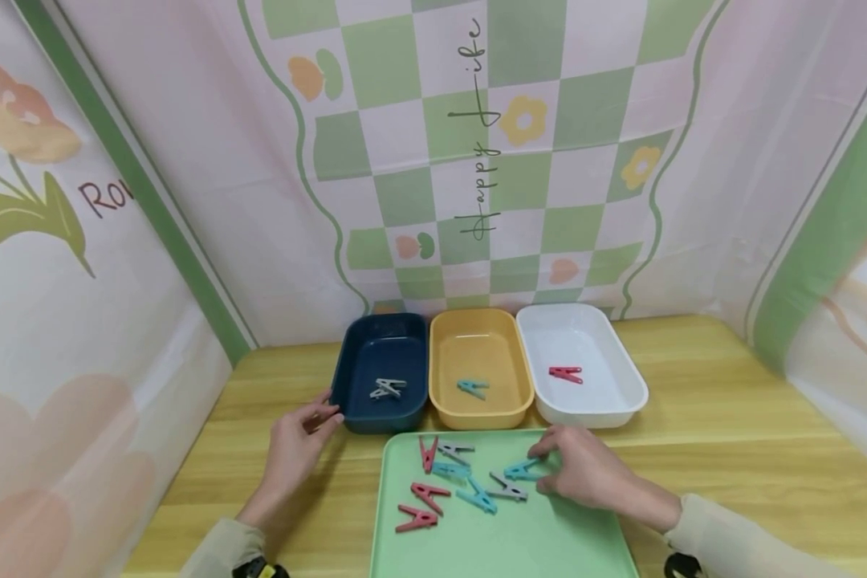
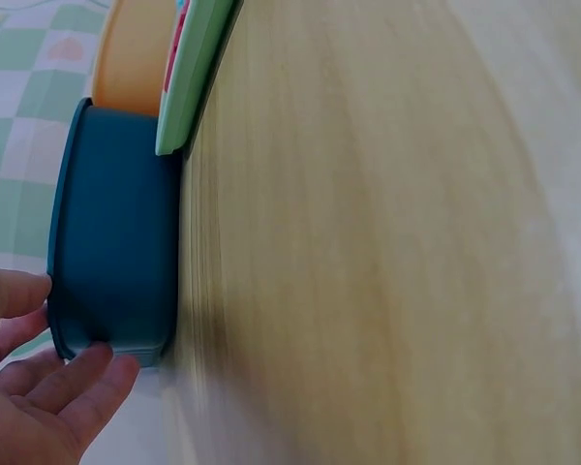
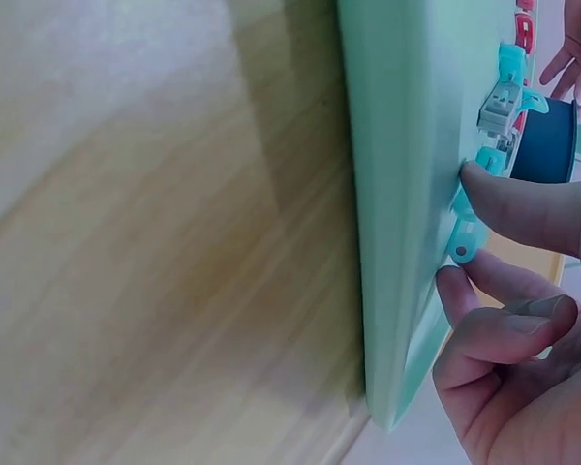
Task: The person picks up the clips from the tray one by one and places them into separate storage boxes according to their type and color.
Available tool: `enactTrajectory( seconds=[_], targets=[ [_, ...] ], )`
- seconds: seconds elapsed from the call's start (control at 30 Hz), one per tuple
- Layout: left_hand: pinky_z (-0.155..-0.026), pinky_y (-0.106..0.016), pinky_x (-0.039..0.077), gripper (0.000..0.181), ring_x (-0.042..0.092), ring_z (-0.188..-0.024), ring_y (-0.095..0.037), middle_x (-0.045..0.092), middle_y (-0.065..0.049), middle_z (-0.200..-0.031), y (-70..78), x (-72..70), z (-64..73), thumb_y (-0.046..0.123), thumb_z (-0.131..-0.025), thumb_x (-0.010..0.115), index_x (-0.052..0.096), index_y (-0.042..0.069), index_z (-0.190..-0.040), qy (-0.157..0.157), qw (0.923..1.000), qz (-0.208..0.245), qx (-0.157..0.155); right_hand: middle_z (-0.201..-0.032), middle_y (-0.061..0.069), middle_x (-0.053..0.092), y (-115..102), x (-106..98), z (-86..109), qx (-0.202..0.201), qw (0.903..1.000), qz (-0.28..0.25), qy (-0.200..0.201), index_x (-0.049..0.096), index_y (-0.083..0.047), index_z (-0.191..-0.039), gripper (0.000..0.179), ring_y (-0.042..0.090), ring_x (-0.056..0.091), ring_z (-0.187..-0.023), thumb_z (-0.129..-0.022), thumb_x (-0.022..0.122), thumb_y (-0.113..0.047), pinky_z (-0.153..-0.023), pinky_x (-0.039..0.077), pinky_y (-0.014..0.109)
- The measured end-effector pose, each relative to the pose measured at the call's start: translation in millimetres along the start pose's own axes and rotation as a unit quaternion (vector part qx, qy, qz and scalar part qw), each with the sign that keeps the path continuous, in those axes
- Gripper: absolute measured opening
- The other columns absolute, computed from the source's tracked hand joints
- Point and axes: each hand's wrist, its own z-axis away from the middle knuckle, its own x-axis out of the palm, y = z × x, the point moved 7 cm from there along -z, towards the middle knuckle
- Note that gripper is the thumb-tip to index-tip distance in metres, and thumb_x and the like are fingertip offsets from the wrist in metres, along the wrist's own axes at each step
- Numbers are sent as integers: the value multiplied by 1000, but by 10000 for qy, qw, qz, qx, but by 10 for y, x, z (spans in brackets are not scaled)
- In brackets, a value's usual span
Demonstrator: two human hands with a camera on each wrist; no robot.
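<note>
My right hand (image 1: 585,470) is over the green tray (image 1: 506,546), thumb and forefinger pinching a light-blue clothespin (image 1: 522,470) at its ends. In the right wrist view that clothespin (image 3: 464,239) lies between the thumb and the bent fingers, close over the tray. Left of it, red clothespins (image 1: 429,495), grey ones (image 1: 507,488) and other light-blue ones (image 1: 478,498) are scattered on the tray. My left hand (image 1: 296,445) rests at the near left corner of the navy bin (image 1: 379,423), its relaxed fingers (image 2: 87,387) touching the outside wall and rim.
Beside the navy bin stand a yellow bin (image 1: 480,419) and a white bin (image 1: 624,393). Grey clothespins (image 1: 388,388) lie in the navy one, a light-blue clothespin (image 1: 473,388) in the yellow and a red clothespin (image 1: 566,374) in the white. A patterned cloth (image 1: 405,144) hangs behind the wooden table (image 1: 730,417).
</note>
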Motion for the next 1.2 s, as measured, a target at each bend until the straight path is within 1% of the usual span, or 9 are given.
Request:
enactTrajectory(
  seconds=[0.23, 0.4, 0.57, 0.7, 0.8, 0.97, 1.13, 1.2],
  targets=[
    [-78, -28, 55, 15, 60, -110, -25, 61, -9, -125, -2, 5, 3, 9, -84, 73, 72, 1, -97, 7, 10000, 22, -51, -93, -6, 65, 6, -25, 41, -43, 10000, 21, 73, 76, -16, -91, 33, 19, 58, -92, -60, 87, -17, -84, 49, 46],
    [-78, -28, 55, 15, 62, -107, -25, 61, -8, -125, -3, 7, 7, 8, -84, 73, 72, 2, -97, 18, 10000, 27, -82, -93, -7, 68, -12, -56, 73, -67, 9999, -46, 117, 75, -16, -90, 33, 20, 60, -94, -59, 87, -17, -85, 50, 46],
    [-79, -29, 55, 15, 61, -108, -23, 61, -7, -126, 6, 5, 9, 9, -85, 73, 72, 2, -98, -14, 10000, 3, -72, -95, -5, 71, -26, -94, 102, 45, 9995, -303, 102, 75, -16, -94, 34, 21, 63, -98, -62, 86, -18, -85, 51, 45],
    [-79, -27, 55, 15, 61, -109, -22, 60, -5, -126, 6, 4, 8, 11, -85, 72, 72, 3, -99, -40, 10000, -32, -83, -97, -2, 71, -24, -115, 113, 5, 9985, -525, 126, 74, -13, -98, 34, 22, 64, -99, -66, 84, -19, -84, 52, 45],
    [-79, -28, 55, 15, 61, -108, -23, 60, -6, -126, 1, 4, 7, 10, -85, 72, 72, 3, -98, -19, 10000, -29, -83, -98, 0, 72, -1, -121, 111, -19, 9968, -793, 110, 73, -11, -100, 36, 23, 64, -98, -68, 84, -22, -84, 53, 45],
    [-78, -30, 56, 14, 62, -106, -23, 61, -7, -125, -8, 3, 8, 9, -84, 73, 73, 4, -97, 57, 10000, -35, -48, -99, 1, 72, 42, -130, 107, 41, 9928, -1201, -29, 73, -10, -101, 40, 23, 65, -97, -67, 85, -27, -85, 52, 47],
    [-77, -27, 55, 11, 63, -104, -19, 62, -5, -124, -10, -1, 5, 10, -84, 74, 73, 9, -95, 86, 9999, -76, -89, -99, 1, 72, 51, -160, 101, 98, 9898, -1417, -76, 73, -10, -102, 42, 23, 64, -100, -67, 85, -30, -86, 52, 49],
    [-77, -26, 55, 11, 63, -104, -17, 62, -4, -124, -14, -1, 4, 11, -84, 73, 73, 9, -96, 70, 9999, -91, -114, -99, 1, 72, 51, -179, 96, 122, 9895, -1442, -46, 73, -11, -102, 41, 24, 63, -101, -68, 85, -30, -87, 51, 49]
  ],
)
